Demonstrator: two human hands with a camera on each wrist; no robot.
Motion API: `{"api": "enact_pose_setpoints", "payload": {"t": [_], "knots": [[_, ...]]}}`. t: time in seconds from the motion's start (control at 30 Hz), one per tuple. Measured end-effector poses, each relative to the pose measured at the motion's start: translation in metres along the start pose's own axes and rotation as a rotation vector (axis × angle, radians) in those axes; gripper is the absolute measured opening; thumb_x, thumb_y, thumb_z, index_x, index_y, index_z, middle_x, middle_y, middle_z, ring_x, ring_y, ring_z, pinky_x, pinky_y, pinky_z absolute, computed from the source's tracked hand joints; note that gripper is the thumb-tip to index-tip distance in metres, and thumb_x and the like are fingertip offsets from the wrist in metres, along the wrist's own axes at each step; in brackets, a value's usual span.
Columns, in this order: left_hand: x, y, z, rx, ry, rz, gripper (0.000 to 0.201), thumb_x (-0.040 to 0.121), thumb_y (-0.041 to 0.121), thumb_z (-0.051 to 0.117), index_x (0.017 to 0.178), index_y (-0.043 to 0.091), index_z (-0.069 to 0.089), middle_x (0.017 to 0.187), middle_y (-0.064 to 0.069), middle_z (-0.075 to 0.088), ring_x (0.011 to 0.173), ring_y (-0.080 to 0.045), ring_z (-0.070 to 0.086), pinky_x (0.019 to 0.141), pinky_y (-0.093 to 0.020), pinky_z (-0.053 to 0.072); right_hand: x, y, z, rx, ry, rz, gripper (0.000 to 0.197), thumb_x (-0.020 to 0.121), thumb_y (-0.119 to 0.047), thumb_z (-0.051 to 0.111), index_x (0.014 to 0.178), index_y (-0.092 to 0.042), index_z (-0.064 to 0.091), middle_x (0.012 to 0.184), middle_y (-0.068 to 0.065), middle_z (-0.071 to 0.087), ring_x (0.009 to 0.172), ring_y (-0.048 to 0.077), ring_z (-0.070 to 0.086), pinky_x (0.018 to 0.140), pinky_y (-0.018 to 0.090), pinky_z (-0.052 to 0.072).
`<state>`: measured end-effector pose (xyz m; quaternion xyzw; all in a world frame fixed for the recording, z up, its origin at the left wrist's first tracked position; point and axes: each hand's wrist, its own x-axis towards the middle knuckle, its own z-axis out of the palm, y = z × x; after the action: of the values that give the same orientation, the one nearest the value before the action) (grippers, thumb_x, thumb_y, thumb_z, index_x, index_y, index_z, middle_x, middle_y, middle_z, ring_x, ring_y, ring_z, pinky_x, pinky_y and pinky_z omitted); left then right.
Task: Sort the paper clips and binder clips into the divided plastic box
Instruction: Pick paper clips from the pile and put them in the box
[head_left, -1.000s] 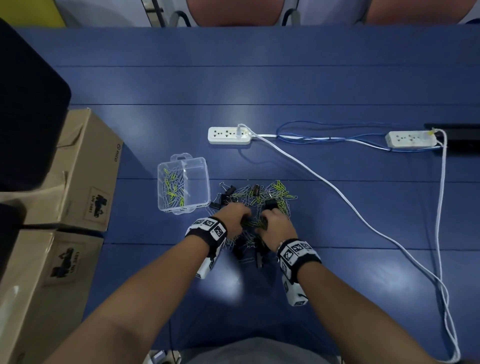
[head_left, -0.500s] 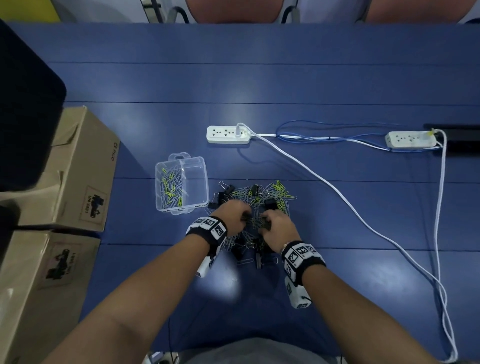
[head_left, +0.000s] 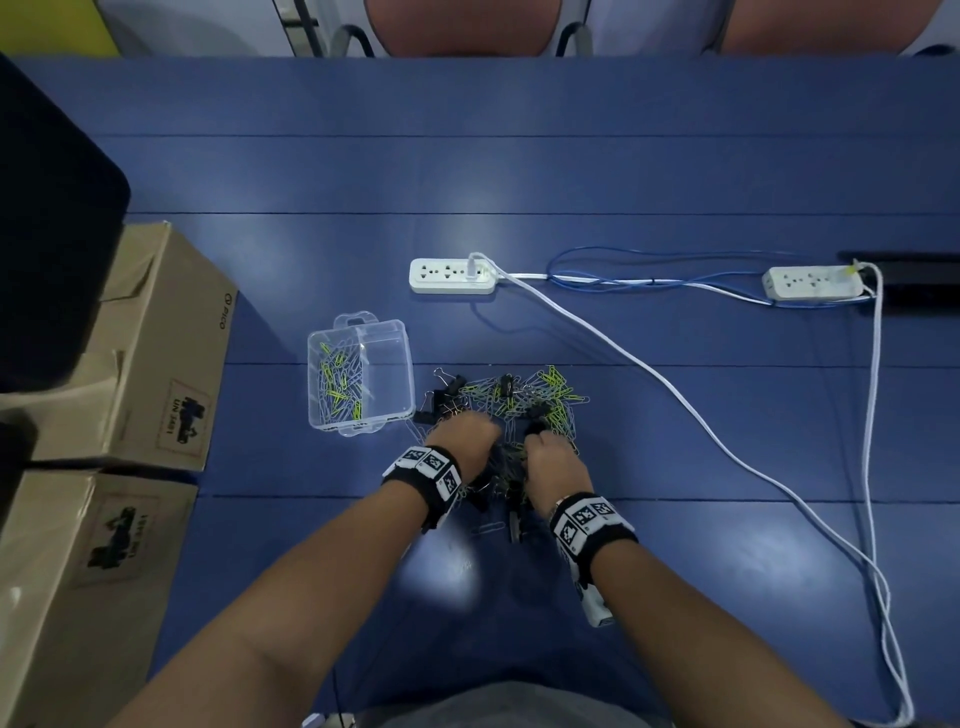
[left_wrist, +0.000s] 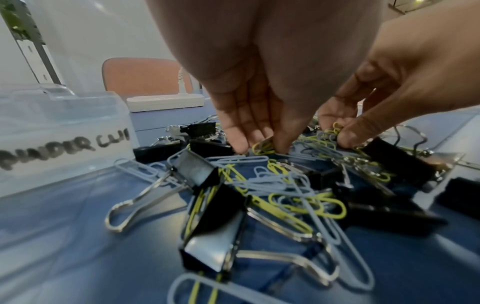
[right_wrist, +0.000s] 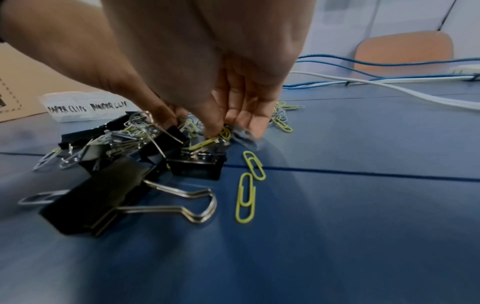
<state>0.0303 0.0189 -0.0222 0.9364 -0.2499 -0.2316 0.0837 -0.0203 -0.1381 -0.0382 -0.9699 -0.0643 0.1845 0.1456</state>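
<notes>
Over the mixed clip pile, the left hand pinches a yellow paper clip. Beside it, the right hand pinches yellow paper clips between thumb and fingers.

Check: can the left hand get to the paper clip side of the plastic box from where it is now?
Probably yes. The left hand is in the clip pile, just right of the plastic box. The box is open-topped, nothing lies between, and the paper clip compartment is its far-left half, a short reach over the empty half.
</notes>
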Motion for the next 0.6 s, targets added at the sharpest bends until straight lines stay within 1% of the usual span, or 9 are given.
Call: {"api": "enact_pose_setpoints", "payload": {"t": [0.1,0.17,0.23,0.33,0.4,0.47,0.5,0.53,0.6], "knots": [[-0.001,0.001,0.004,0.050,0.018,0.028,0.032,0.083,-0.007,0.053,0.112,0.005,0.056,0.116,-0.013,0.055,0.112,-0.029,0.049,0.091,-0.039,0.048,-0.001,0.004,0.001,0.030,-0.002,-0.013,0.030,0.081,0.002,0.055,0.110,-0.005,0.051,0.116,0.013,0.054,0.111,0.030,0.048,0.089,0.034,0.042],[-0.002,0.003,0.004,0.048,0.015,0.026,0.035,0.081,-0.008,0.054,0.114,0.005,0.053,0.119,-0.013,0.053,0.114,-0.030,0.047,0.093,-0.039,0.047,-0.003,0.008,-0.001,0.113,0.012,0.002,0.022,0.082,0.003,0.054,0.101,-0.007,0.052,0.109,0.012,0.056,0.105,0.029,0.050,0.084,0.033,0.042],[-0.002,0.003,0.003,-0.019,0.012,0.009,0.028,0.083,-0.007,0.053,0.107,0.006,0.054,0.114,-0.012,0.056,0.109,-0.029,0.050,0.089,-0.036,0.046,-0.005,0.014,-0.003,0.245,0.047,0.060,0.012,0.086,0.000,0.053,0.092,-0.010,0.053,0.101,0.009,0.057,0.096,0.026,0.052,0.078,0.033,0.043],[-0.002,0.000,-0.002,-0.226,0.043,-0.082,0.013,0.090,0.000,0.051,0.095,0.011,0.056,0.101,-0.007,0.060,0.095,-0.025,0.055,0.081,-0.035,0.048,-0.008,0.024,-0.011,0.447,0.092,0.166,0.005,0.092,-0.012,0.056,0.089,-0.016,0.055,0.094,0.001,0.058,0.086,0.019,0.053,0.073,0.029,0.042],[-0.003,-0.003,-0.005,-0.390,0.105,-0.144,0.008,0.092,0.007,0.054,0.091,0.013,0.059,0.094,-0.003,0.063,0.086,-0.021,0.059,0.078,-0.036,0.052,-0.009,0.029,-0.019,0.595,0.134,0.218,0.004,0.091,-0.013,0.060,0.091,-0.017,0.058,0.090,-0.001,0.061,0.081,0.015,0.056,0.073,0.023,0.041],[-0.005,-0.005,-0.010,-0.552,0.196,-0.190,0.007,0.090,0.008,0.061,0.087,0.013,0.064,0.087,0.000,0.066,0.080,-0.016,0.062,0.075,-0.031,0.053,-0.009,0.033,-0.025,0.729,0.161,0.239,0.005,0.089,-0.012,0.064,0.091,-0.016,0.060,0.086,-0.002,0.064,0.078,0.012,0.058,0.072,0.020,0.043],[-0.007,-0.006,-0.013,-0.619,0.241,-0.211,0.007,0.088,0.008,0.065,0.084,0.014,0.066,0.084,0.002,0.067,0.077,-0.013,0.062,0.073,-0.027,0.052,-0.008,0.034,-0.027,0.795,0.165,0.245,0.006,0.088,-0.011,0.065,0.091,-0.015,0.061,0.084,-0.001,0.065,0.077,0.013,0.059,0.073,0.021,0.046],[-0.009,-0.007,-0.017,-0.668,0.284,-0.239,0.009,0.086,0.009,0.069,0.081,0.016,0.068,0.081,0.004,0.068,0.076,-0.010,0.062,0.072,-0.023,0.051,-0.007,0.034,-0.030,0.865,0.164,0.251,0.007,0.088,-0.011,0.067,0.089,-0.015,0.062,0.082,0.000,0.065,0.076,0.014,0.060,0.074,0.026,0.049],[-0.016,-0.015,-0.022,-0.738,0.362,-0.295,0.013,0.081,0.009,0.074,0.079,0.022,0.071,0.076,0.007,0.069,0.072,-0.005,0.063,0.070,-0.018,0.052,-0.004,0.029,-0.036,0.993,0.141,0.263,0.009,0.087,-0.009,0.067,0.084,-0.015,0.062,0.078,0.001,0.065,0.072,0.017,0.059,0.070,0.034,0.052]]}}
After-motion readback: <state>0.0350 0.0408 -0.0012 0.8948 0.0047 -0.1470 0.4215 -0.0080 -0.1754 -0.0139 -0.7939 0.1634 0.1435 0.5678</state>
